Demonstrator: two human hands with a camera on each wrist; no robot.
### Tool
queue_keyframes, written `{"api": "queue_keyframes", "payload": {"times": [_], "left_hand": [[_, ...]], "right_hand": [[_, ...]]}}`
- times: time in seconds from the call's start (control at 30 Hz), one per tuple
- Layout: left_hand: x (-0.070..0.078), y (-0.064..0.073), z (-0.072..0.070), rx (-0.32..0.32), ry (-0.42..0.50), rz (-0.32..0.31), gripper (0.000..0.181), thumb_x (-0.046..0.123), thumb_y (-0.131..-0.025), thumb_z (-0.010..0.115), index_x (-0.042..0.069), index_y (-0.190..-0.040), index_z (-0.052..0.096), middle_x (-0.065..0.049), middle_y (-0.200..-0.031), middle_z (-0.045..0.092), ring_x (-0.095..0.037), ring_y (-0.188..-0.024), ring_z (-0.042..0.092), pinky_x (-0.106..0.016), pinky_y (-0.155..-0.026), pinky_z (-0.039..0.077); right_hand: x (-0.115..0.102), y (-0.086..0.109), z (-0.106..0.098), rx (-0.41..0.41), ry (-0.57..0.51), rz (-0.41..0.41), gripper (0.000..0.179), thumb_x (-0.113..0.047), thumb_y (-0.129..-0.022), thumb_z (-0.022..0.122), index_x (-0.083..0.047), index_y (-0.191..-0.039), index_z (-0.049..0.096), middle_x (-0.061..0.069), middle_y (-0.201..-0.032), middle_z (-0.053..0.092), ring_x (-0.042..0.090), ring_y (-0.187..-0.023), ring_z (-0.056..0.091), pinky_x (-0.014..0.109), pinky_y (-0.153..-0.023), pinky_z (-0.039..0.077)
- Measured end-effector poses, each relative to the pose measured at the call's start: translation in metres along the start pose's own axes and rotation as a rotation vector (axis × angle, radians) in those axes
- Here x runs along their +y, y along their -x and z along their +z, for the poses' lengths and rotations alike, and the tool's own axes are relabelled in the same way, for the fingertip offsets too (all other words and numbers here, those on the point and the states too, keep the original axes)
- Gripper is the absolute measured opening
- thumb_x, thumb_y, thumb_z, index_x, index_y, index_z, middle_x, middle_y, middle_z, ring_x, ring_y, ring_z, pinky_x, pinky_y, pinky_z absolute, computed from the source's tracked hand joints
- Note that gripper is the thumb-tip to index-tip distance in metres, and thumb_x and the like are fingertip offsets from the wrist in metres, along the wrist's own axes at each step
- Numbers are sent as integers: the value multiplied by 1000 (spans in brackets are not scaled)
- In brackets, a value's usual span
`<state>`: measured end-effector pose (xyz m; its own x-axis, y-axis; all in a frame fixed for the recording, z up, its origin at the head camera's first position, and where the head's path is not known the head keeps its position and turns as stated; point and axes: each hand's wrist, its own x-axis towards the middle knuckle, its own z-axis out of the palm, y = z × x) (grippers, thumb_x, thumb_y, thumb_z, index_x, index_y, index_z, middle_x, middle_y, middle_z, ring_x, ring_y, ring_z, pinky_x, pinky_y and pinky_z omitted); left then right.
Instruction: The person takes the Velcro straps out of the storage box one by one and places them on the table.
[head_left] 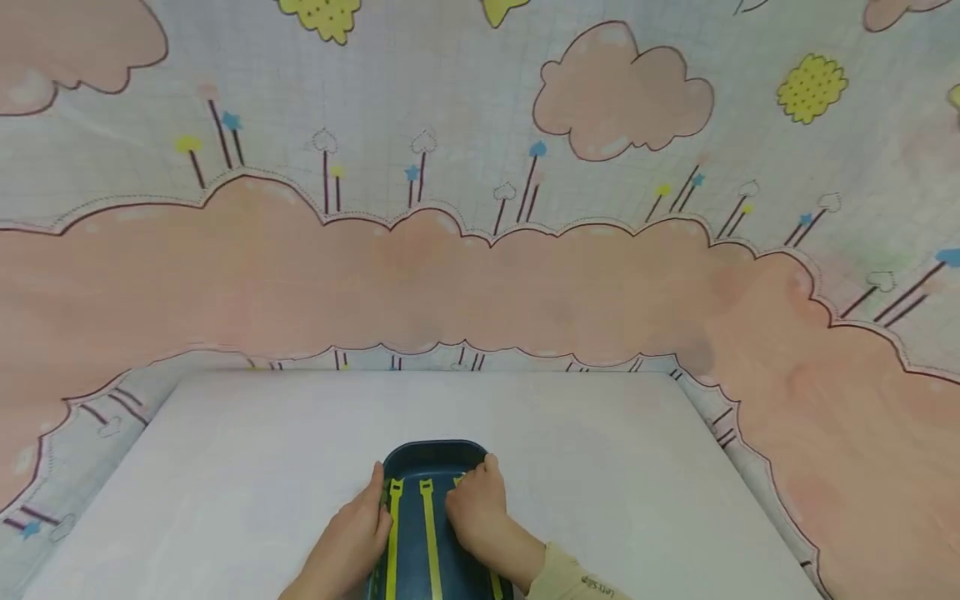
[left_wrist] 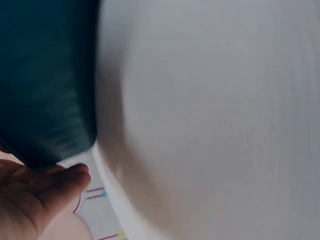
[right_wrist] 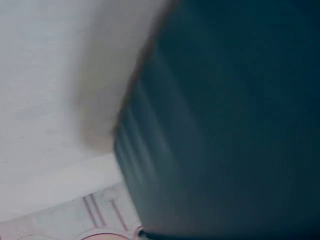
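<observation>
White tabletop (head_left: 637,500), blue tray (head_left: 411,542) between gripping fingers (head_left: 375,485) of left hand (head_left: 348,537) and right hand (head_left: 483,512)

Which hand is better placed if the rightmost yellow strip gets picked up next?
Probably the right hand: it is over the tray's right side, partly covering the rightmost yellow strip. The left hand is at the opposite edge, holding the tray.
</observation>
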<state>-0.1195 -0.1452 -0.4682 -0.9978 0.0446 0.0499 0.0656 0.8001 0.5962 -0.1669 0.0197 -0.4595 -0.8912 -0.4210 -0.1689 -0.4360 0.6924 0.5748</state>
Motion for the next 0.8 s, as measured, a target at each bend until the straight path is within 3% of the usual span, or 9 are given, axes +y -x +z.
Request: {"api": "queue_keyframes", "payload": {"times": [0.1, 0.23, 0.4, 0.57, 0.73, 0.8], "left_hand": [[-1, 1, 2, -2, -15, 12, 58, 3, -91, 49, -17, -143, 33, -27, -132, 56, -17, -84, 58, -36, -72, 51], [0, 0, 5, 13, -4, 37, 58, 2, -90, 49, -17, -143, 33, -27, -132, 56, -16, -83, 58, -35, -71, 50], [2, 3, 7, 12, -9, 46, 58, 1, -90, 50, -17, -142, 34, -26, -130, 58, -14, -78, 57, -34, -69, 50], [5, 3, 7, 18, -17, 44, 58, 2, -90, 50, -17, -142, 33, -28, -133, 55, -17, -82, 58, -37, -72, 51], [7, 2, 7, 14, -4, 21, 58, 3, -91, 48, -16, -143, 32, -29, -136, 52, -19, -82, 59, -36, -72, 51], [7, 2, 8, 9, 2, 18, 58, 3, -91, 48, -17, -143, 31, -30, -137, 51, -19, -82, 59, -35, -71, 51]], "right_hand": [[-3, 0, 4, -21, 2, 19, 18, -28, -96, 59, -26, -92, 76, 0, -72, 58, 16, -66, 41, 37, -75, 26], [-3, -1, 9, 11, 6, 63, 19, -28, -96, 59, -25, -87, 76, 0, -70, 57, 16, -65, 41, 37, -74, 26], [5, 5, 10, 65, -109, 76, 26, -33, -92, 62, -15, -77, 73, 2, -65, 51, 17, -62, 40, 37, -71, 27], [37, 13, -6, 166, -295, 127, 38, -38, -87, 65, -16, -58, 56, 1, -63, 43, 17, -60, 38, 36, -68, 26], [81, 20, -18, 344, -494, 212, 39, -25, -79, 65, -16, -48, 44, -1, -57, 37, 16, -54, 36, 35, -61, 27], [97, 24, -19, 376, -583, 250, 34, -20, -77, 63, -16, -48, 45, -2, -58, 38, 16, -54, 38, 36, -60, 30]]}}
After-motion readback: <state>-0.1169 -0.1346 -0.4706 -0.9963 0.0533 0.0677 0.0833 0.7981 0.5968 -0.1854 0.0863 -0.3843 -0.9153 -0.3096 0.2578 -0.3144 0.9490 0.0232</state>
